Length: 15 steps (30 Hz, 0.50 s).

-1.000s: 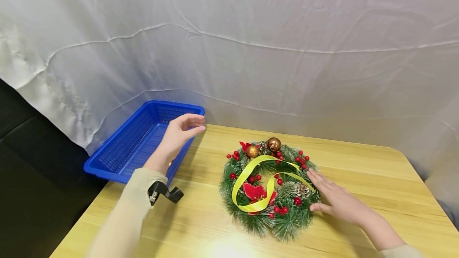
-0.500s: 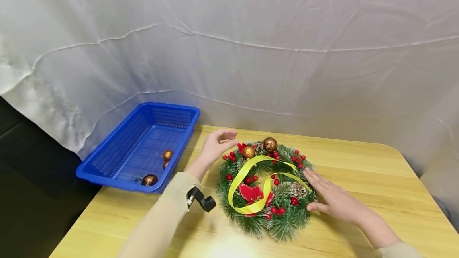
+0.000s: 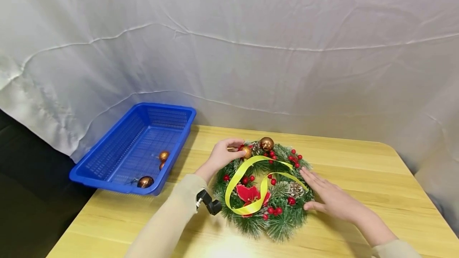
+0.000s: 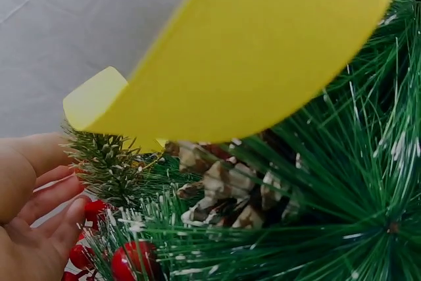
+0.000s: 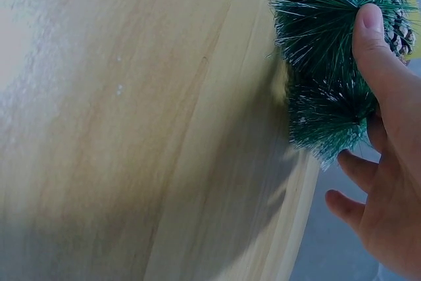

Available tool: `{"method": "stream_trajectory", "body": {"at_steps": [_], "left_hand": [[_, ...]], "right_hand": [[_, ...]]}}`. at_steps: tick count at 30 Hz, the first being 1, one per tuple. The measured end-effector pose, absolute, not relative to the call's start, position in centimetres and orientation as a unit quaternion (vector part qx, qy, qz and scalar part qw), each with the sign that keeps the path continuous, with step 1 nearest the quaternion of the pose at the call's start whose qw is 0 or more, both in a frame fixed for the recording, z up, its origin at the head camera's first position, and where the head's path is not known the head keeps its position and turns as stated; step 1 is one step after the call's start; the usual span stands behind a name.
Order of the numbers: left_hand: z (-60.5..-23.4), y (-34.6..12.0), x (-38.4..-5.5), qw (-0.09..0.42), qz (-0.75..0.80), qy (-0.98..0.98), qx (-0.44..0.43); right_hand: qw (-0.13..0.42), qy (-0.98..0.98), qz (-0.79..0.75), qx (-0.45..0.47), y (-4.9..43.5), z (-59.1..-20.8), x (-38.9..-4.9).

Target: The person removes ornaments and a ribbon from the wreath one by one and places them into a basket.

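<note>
A green Christmas wreath [image 3: 287,220] lies on the table, decorated with red berries [image 4: 135,261], a red poinsettia [image 3: 247,194], pine cones [image 4: 230,182] and two bronze-coloured baubles [image 3: 266,143]. A curl of yellow ribbon [image 3: 233,194] lies over it. My left hand [image 3: 221,156] reaches the wreath's upper left, thumb tip right at the gold glittery bauble [image 3: 246,153]. Its relaxed fingers are partly hidden behind needles and berries in the left wrist view. My right hand [image 3: 333,198] rests against the right rim, fingers straight, thumb [image 5: 371,37] over the needles.
To the left, a blue plastic basket [image 3: 179,158] holds several bronze baubles [image 3: 145,182]. The wooden table [image 3: 358,162] ends at a pale grey curtain [image 3: 251,71] behind. A black clip [image 3: 209,202] sits on my left wrist.
My left hand has moved right, from over the basket to the wreath's upper left. My right hand stays at the right rim. The view has shifted slightly.
</note>
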<state>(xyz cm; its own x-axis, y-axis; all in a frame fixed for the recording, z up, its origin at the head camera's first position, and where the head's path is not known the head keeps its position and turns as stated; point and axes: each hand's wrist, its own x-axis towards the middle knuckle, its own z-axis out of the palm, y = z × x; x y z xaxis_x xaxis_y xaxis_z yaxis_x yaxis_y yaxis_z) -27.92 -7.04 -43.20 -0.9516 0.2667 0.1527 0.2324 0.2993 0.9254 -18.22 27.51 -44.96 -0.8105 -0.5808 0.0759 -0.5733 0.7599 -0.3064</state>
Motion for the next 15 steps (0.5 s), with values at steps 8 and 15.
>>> {"method": "stream_trajectory", "body": {"at_steps": [8, 15], "left_hand": [[-43.41, -7.02, -28.01, 0.024, 0.562, 0.813, 0.149], [-43.2, -7.03, -28.03, 0.042, 0.559, 0.815, 0.147]], "right_hand": [[0.014, 0.939, -0.16, -0.305, 27.47, -44.94, -18.22], [0.014, 0.94, -0.158, -0.303, 27.51, -45.13, -18.22]]}}
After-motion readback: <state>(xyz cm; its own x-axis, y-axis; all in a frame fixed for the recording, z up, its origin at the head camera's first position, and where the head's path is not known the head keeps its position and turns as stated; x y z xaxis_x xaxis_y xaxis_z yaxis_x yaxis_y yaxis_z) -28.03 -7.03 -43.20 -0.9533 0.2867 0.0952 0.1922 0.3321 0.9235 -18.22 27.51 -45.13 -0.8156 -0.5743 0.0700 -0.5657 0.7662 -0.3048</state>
